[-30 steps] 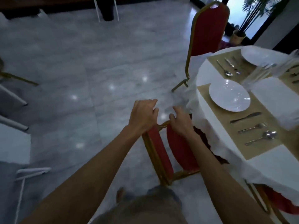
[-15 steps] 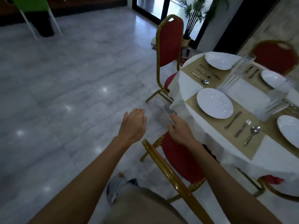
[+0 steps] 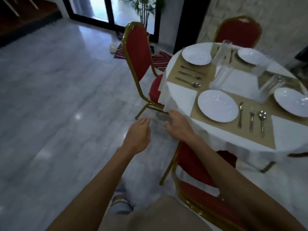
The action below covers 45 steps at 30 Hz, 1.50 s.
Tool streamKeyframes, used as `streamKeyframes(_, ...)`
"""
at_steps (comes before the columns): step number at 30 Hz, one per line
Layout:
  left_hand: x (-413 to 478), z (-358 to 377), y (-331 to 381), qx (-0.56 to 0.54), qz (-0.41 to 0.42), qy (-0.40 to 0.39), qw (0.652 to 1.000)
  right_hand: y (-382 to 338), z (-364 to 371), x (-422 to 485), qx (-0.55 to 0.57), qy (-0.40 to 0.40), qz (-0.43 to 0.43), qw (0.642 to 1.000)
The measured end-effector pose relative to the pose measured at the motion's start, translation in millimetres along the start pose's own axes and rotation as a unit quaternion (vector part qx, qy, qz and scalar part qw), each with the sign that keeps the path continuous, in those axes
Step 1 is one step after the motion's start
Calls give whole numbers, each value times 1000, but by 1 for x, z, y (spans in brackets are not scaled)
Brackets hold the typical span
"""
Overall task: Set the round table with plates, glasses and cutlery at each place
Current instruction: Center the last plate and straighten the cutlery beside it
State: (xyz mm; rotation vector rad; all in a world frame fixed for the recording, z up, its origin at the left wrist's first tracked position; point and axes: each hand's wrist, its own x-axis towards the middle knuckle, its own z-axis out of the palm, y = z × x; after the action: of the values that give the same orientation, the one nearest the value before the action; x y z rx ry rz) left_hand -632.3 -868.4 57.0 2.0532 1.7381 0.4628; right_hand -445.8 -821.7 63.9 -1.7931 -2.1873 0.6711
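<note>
L hand [image 3: 138, 135] hangs over the grey marble floor [image 3: 50, 105], just beside the table [image 3: 233, 142], palm down, fingers straight & close together: grip wide, holding nothing. R hand [image 3: 179, 128] is at the hem of the white cloth [image 3: 180, 97], fingers loosely spread, thumb apart. Its grip is wide too, w/ nothing in it. Can't tell if its fingertips touch the hem.

The table is round & laid, w/ 4 white plates in view, each on a tan placemat [image 3: 255, 105]. Near plate [image 3: 217, 105] sits closest to the R hand. To its right lie a knife [image 3: 240, 115], fork [image 3: 251, 121] & spoon [image 3: 262, 120], parallel, handles toward the table's edge. Far-L plate [image 3: 196, 55] has 3 pcs of cutlery [image 3: 188, 75] beside it, incl. a spoon. Far plate [image 3: 251, 56] is across the table. R plate [image 3: 295, 101] is cut off by the frame edge.

2 clear glasses show, both smeared by blur. Tall glass [image 3: 220, 75] stands between near plate & far-L plate. 2nd glass [image 3: 266, 90] stands between near plate & R plate.

3 red chairs w/ gold frames. Near chair [image 3: 196, 164] is pushed under the cloth, below the R forearm. Side chair [image 3: 136, 52] has its seat under the hem. Far chair [image 3: 238, 32] stands behind the table. A potted plant [image 3: 145, 7] stands by the glass door.
</note>
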Motion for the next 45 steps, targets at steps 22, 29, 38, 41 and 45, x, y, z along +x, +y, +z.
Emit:
streamKeyframes(22,237,-11,-63,-59,228,-186,954,5,35,118,143,140,278,939)
streamKeyframes(29,323,10,-53,-38,235,-216,947,51,27,196,151,129,304,932)
streamKeyframes(38,438,55,-38,9,229,-240,943,116,-8,270,80,80,327,938)
streamKeyframes(41,458,66,-28,17,240,-234,942,132,-21,285,38,51,333,941)
streamKeyframes(45,480,85,-20,31,267,-242,932,156,-27,301,2,42,324,945)
